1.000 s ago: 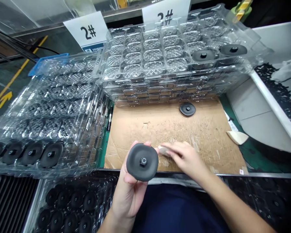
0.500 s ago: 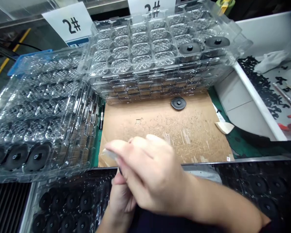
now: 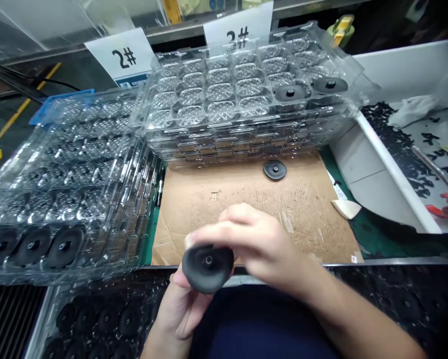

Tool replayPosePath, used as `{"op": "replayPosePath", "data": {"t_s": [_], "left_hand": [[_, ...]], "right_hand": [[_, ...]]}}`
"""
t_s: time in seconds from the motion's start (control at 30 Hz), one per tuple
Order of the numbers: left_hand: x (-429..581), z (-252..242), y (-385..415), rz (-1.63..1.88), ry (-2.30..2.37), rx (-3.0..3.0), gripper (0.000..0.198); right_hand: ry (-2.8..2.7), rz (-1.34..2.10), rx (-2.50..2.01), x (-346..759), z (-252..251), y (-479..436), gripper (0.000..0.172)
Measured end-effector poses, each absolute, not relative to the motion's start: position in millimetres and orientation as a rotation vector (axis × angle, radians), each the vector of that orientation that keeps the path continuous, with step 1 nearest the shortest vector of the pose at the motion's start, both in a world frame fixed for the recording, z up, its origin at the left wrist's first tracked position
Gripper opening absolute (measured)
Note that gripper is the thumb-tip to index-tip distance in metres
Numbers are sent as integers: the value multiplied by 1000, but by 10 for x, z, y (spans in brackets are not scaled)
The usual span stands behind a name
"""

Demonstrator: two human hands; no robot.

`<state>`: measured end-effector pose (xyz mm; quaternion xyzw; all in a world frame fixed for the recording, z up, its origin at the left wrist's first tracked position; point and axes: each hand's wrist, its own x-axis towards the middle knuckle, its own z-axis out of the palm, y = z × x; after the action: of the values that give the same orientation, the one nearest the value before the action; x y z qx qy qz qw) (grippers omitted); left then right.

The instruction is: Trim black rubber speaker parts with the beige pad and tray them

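Note:
My left hand [image 3: 182, 304] holds a black round rubber part [image 3: 208, 268] with a small metal nut at its centre, low in the middle of the view. My right hand [image 3: 254, 247] curls over the part's top right edge, fingers pressed together against it; whether it still pinches the small pale piece is hidden. Both hands hover over the near edge of a worn cardboard sheet [image 3: 246, 199]. Another black part [image 3: 275, 170] lies loose at the cardboard's far side.
A stack of clear blister trays [image 3: 224, 99] stands behind the cardboard with two black parts at its right end. A second tray stack [image 3: 70, 164] at left holds several black parts. More filled trays [image 3: 108, 319] lie below. Signs read 2# and 3#. White bin [image 3: 392, 159] at right.
My right hand swept left across the part, covering it, then drew back to its top edge. The black part shows again, tilted more edge-on. The camera shifted slightly.

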<state>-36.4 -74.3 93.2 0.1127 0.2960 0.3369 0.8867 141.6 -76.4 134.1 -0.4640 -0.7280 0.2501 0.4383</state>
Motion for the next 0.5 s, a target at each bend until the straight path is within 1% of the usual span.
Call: {"op": "replayPosePath", "data": {"t_s": [0.13,0.23,0.3,0.37,0.43,0.5], "left_hand": [[-408,897,-753,687,454,215,50],[-401,890,-765,698,432,216,51],[-383,904,-771,686,436,217,49],[-363,931,-777,657,446,232,49],[-342,959,-788,630,464,255,52],[-319,972,-811,647,483,277,50]], "right_hand": [[-1529,729,-1570,1510,830,-871,31],[-1571,814,-1649,1517,429,-1103,30],[-1605,841,-1632,1532,323,-1210,28],[-1587,825,-1645,1562,432,-1233,27],[-1532,736,-1641,1577,733,-1188,27],[-1563,589,-1508,1547,1101,-1111,30]]}}
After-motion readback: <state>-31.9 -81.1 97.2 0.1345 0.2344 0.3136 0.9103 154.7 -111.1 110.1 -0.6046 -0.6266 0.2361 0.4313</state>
